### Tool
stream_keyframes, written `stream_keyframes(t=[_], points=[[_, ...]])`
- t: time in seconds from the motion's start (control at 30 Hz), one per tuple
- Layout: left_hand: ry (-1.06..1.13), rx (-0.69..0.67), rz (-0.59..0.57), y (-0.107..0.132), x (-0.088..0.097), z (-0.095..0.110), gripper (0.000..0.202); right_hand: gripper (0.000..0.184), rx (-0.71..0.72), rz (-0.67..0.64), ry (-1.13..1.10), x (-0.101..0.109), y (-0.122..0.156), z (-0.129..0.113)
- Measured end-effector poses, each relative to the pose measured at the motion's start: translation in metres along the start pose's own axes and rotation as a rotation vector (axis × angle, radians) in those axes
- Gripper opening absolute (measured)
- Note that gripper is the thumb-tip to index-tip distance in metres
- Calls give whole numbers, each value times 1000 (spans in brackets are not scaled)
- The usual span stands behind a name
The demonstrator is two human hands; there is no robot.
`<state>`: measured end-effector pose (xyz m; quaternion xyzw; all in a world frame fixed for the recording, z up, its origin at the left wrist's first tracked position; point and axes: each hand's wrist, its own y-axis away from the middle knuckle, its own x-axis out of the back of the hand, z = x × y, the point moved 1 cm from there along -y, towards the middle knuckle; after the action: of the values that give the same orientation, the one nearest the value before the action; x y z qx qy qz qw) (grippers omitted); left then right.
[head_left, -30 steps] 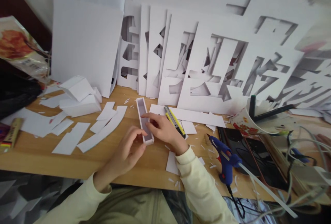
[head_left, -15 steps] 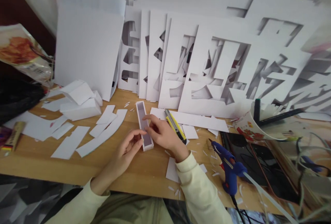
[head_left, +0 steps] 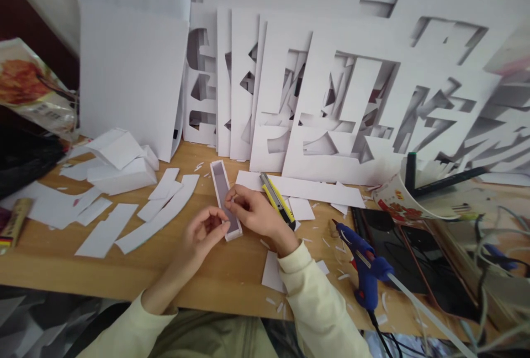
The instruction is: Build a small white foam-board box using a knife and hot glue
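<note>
A narrow open-topped white box [head_left: 220, 176] with a greyish inside lies lengthwise on the wooden table. Beside its left wall is my left hand [head_left: 202, 232], fingers curled and a gap between thumb and index finger; the thumb tip is at the box edge. My right hand [head_left: 256, 212] reaches over the right wall, thumb and index finger brought together above the box. Whatever is in that pinch, if anything, is too small to make out. Just right of this hand lies a yellow and black utility knife [head_left: 278, 199] on a long white strip [head_left: 327, 192].
A blue glue gun [head_left: 366, 258] lies at right, near dark phones [head_left: 434, 264] and a paper cup [head_left: 393, 198] holding markers. Cut white pieces [head_left: 107, 231] and a folded white box [head_left: 120, 173] are at left. Cut-out white boards [head_left: 273, 87] lean along the back.
My right thumb and index finger have closed together and shifted slightly left over the box. My left index finger has curled back a little. The view has shifted slightly.
</note>
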<state>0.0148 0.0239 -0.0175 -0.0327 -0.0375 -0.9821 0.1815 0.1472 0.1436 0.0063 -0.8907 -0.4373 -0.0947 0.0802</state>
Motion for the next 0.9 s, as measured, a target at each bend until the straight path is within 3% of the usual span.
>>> stream_keyframes(t=[0.57, 0.9], points=[[125, 172, 278, 10, -28, 22, 37, 6, 12, 15, 26, 2, 0, 0], [178, 142, 319, 11, -35, 21, 39, 5, 18, 14, 23, 2, 0, -1]])
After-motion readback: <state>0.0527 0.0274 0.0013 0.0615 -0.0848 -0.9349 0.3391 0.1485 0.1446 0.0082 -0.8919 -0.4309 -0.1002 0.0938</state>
